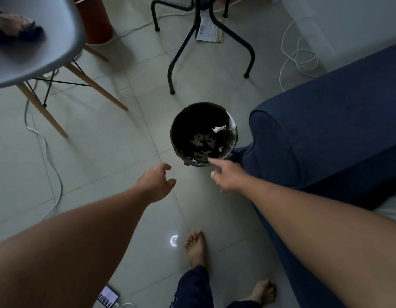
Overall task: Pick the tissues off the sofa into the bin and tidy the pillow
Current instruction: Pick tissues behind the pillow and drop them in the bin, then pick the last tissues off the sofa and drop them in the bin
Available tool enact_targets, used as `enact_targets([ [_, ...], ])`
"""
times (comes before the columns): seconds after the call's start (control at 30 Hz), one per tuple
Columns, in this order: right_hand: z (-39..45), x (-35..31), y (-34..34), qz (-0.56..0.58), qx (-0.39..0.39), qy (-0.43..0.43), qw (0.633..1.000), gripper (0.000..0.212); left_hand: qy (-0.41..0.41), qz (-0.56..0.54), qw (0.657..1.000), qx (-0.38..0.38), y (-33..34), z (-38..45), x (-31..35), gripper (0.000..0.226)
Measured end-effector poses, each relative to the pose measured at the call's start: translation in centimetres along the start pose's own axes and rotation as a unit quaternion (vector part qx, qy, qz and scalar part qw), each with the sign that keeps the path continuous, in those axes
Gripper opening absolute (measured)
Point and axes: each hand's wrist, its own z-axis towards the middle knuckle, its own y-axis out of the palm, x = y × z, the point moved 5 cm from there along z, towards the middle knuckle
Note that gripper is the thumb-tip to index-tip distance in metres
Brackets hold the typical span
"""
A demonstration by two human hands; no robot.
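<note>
The bin stands on the floor just beside the rounded arm of the sofa, at about twelve o'clock from the person. This place looks chosen so that tissues from the sofa can go in with a short reach. A white tissue shows inside the bin near its rim at two o'clock, and more crumpled paper lies on the dark liner below.

The right hand hangs over the near edge of the bin, at five o'clock of it, with the first finger stretched toward the rim. A small white bit shows under the other fingers; it may be a piece of tissue, but it is too small to tell if the hand holds it. The left hand is at eight o'clock of the bin, apart from it, fingers half curled and loose, holding nothing. It seems only to balance the body.

The floor is pale shiny tile, and the room is dim. A grey chair stands at ten o'clock, a black stool frame at twelve, white cables at two. The pillow is not in view.
</note>
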Motion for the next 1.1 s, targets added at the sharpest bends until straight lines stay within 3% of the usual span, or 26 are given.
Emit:
enact_targets([
  [0.1,-1.2,3.5,1.2,-0.049,-0.017,0.020,0.998,0.045,0.012,0.013,1.000,-0.009,1.2,-0.8,0.7,0.051],
  [0.23,-3.7,8.5,1.7,-0.071,-0.035,0.039,0.996,0.048,0.037,0.037,0.998,-0.024,3.0,-1.9,3.5,0.050],
  [0.47,-10.7,15.1,-4.1,-0.204,0.043,0.032,0.977,0.053,0.096,0.069,0.993,-0.028,6.0,-4.4,12.7,0.046],
  [0.8,-20.4,23.0,-12.7,-0.129,0.146,0.045,0.980,0.044,0.181,0.172,0.966,-0.065,10.9,-9.7,27.7,0.035],
  [0.9,-23.5,27.1,-14.7,-0.108,0.174,0.068,0.976,0.044,0.213,0.178,0.958,-0.065,12.4,-11.2,32.4,0.023],
  [1.1,-30.6,37.0,-17.6,-0.088,0.219,0.114,0.965,0.050,0.235,0.198,0.950,-0.049,15.3,-14.0,41.6,0.030],
])
